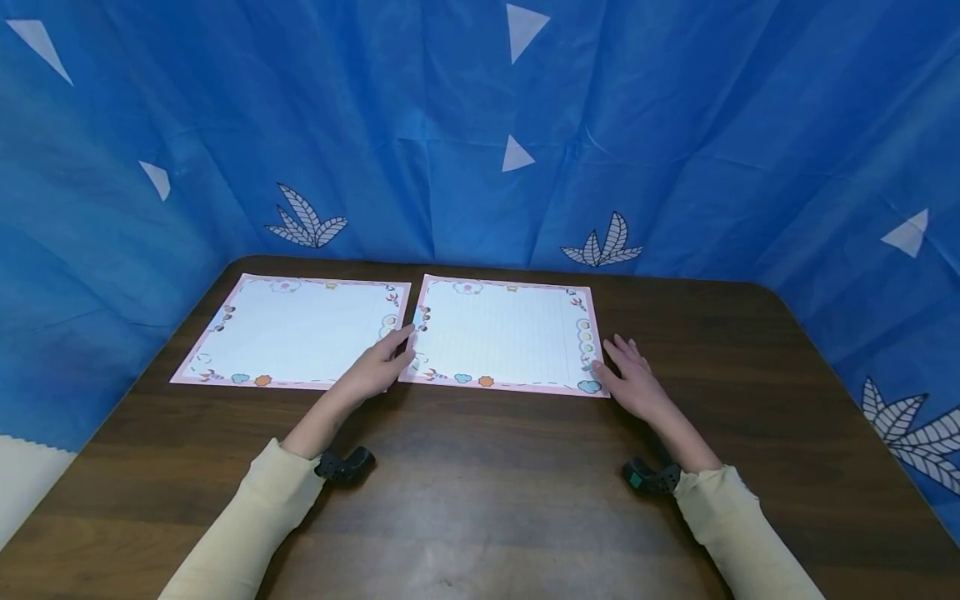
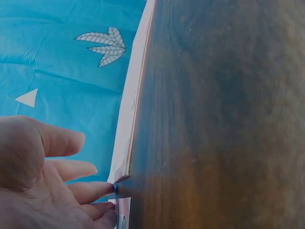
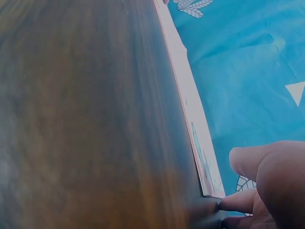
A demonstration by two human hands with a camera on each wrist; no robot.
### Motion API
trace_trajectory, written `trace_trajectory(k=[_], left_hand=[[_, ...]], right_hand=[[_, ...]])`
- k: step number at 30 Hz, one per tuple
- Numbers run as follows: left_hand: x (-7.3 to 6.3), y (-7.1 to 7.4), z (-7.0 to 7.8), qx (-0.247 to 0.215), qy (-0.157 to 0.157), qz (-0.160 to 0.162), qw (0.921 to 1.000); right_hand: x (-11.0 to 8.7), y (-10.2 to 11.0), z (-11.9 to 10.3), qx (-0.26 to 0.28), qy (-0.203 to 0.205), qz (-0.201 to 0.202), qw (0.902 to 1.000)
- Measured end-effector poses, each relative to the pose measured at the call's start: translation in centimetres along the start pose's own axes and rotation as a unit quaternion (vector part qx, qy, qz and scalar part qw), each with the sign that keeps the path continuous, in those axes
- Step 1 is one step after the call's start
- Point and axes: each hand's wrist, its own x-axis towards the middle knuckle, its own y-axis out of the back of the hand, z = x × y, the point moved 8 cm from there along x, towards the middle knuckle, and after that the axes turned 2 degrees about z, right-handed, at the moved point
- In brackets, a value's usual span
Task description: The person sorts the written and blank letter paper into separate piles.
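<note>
Two white sheets of paper with pink decorated borders lie side by side on the table: the left sheet [image 1: 300, 329] and the right sheet [image 1: 502, 333], the latter faintly lined. My left hand [image 1: 373, 368] is over the narrow gap between them, thumb and fingers relaxed at the right sheet's left edge and covering the left sheet's near right corner. At the right sheet's right edge rests my right hand [image 1: 637, 387], fingers spread, thumb by the border. In the left wrist view, the left hand [image 2: 52, 176] has its fingertips low beside the paper; the right hand [image 3: 267, 181] is beside the paper's corner.
The dark wooden table [image 1: 495, 492] has rounded far corners. A blue curtain [image 1: 465, 125] with white triangles and leaf prints hangs right behind it. Each wrist carries a black device, the left one [image 1: 347, 467] and the right one [image 1: 651, 478], just above the tabletop.
</note>
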Motion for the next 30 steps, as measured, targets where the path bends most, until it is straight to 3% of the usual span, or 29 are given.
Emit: trace_trajectory(k=[9, 17, 30], left_hand=[[0.01, -0.11, 0.11, 0.005, 0.004, -0.002, 1.0000], [0.41, 0.16, 0.20, -0.050, -0.010, 0.021, 0.9985], [0.54, 0.39, 0.64, -0.095, -0.021, 0.037, 0.9945]], right_hand=[[0.05, -0.05, -0.10, 0.002, 0.003, 0.001, 1.0000], [0.27, -0.12, 0.03, 0.030, 0.003, 0.005, 0.9995], [0.50, 0.11, 0.24, 0.105, -0.037, 0.021, 0.9936]])
